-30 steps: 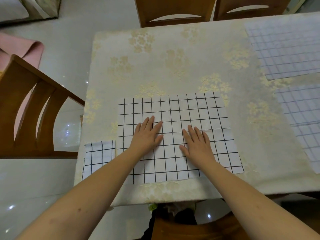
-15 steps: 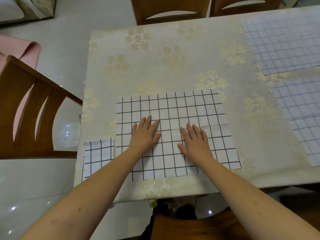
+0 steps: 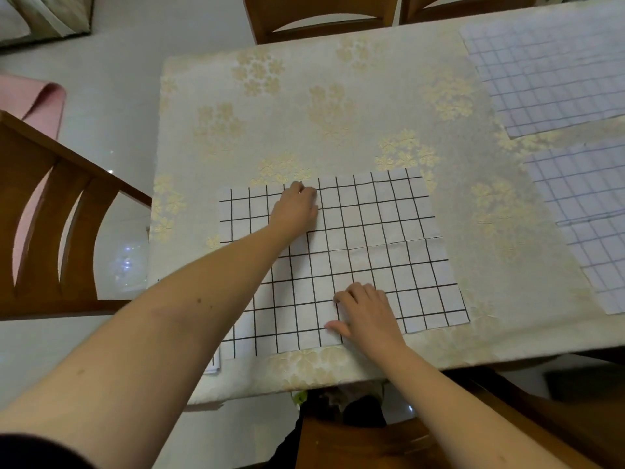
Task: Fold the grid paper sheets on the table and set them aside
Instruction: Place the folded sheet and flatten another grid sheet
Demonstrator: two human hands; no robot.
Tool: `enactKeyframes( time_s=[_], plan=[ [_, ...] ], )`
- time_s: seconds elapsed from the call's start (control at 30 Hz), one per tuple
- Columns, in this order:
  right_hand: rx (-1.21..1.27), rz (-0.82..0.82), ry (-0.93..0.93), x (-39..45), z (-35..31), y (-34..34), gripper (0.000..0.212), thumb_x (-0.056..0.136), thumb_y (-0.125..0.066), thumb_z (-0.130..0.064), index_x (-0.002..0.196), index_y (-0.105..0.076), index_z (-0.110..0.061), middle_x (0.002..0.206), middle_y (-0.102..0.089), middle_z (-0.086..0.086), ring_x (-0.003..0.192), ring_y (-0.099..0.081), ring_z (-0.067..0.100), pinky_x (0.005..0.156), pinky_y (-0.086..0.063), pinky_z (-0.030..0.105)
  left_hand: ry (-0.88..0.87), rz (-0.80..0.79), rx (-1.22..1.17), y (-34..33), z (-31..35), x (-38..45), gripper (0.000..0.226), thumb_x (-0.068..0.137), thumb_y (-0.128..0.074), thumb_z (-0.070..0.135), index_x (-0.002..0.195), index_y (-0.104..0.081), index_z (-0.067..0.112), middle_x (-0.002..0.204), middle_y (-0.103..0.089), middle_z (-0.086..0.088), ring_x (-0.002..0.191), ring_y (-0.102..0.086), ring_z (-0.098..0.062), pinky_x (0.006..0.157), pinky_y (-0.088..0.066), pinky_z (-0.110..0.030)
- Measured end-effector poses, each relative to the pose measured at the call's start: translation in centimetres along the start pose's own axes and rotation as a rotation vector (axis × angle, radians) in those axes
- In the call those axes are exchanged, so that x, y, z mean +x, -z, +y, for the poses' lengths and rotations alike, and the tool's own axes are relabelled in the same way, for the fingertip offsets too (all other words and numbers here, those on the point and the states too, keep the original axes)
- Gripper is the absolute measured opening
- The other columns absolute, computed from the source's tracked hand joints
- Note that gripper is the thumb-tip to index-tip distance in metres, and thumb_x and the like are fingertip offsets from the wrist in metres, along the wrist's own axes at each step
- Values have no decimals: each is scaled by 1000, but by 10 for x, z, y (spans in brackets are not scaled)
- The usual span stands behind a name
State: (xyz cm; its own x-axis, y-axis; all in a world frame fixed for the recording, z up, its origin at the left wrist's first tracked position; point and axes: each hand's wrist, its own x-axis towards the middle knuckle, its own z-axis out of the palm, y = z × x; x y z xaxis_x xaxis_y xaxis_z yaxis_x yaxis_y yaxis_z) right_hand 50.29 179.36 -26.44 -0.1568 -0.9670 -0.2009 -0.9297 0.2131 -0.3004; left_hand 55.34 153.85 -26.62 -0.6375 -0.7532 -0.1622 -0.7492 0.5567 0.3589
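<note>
Grid sheet [image 3: 372,238] lies flat at lower centre of the table [image 3: 304,130]; its far edge is reached by the left hand [image 3: 296,209], fingers curled, grip unclear; near part is pressed by the right hand [image 3: 367,313], fingers bent; fold probably starting; far edge to be lifted and aligned with near edge.

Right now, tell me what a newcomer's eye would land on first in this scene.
First, the large white sheet with a bold black grid lying at the near edge of the cream floral tablecloth. Next, the two bare hands on it: the left hand reaches to its far edge with fingers curled there, and the right hand rests near its front edge. Two paler grid sheets lie at the table's right side.
</note>
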Motion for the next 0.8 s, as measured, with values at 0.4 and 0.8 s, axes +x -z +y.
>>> enactKeyframes(
  time_s=[0.4, 0.8],
  plan=[
    [-200, 95, 302, -23, 14, -15, 28, 70, -78, -27, 92, -62, -19, 82, -55, -2, 72, -50, 20, 63, -43, 31, 155, -208, -111, 23, -4, 64, 40, 89, -66, 34, 119, -56, 11, 130, -37, -12, 88, -52, -24, 79, -43, -30],
    [-173, 199, 227, -33, 24, -16, 22, 71, -72, -22, 91, -62, -19, 82, -56, -2, 71, -49, 19, 66, -37, 31, 148, -183, -295, 38, -4, 62, 17, 93, -63, 26, 96, -55, 12, 89, -63, -4, 63, -56, -16, 61, -47, -30]
  ],
)
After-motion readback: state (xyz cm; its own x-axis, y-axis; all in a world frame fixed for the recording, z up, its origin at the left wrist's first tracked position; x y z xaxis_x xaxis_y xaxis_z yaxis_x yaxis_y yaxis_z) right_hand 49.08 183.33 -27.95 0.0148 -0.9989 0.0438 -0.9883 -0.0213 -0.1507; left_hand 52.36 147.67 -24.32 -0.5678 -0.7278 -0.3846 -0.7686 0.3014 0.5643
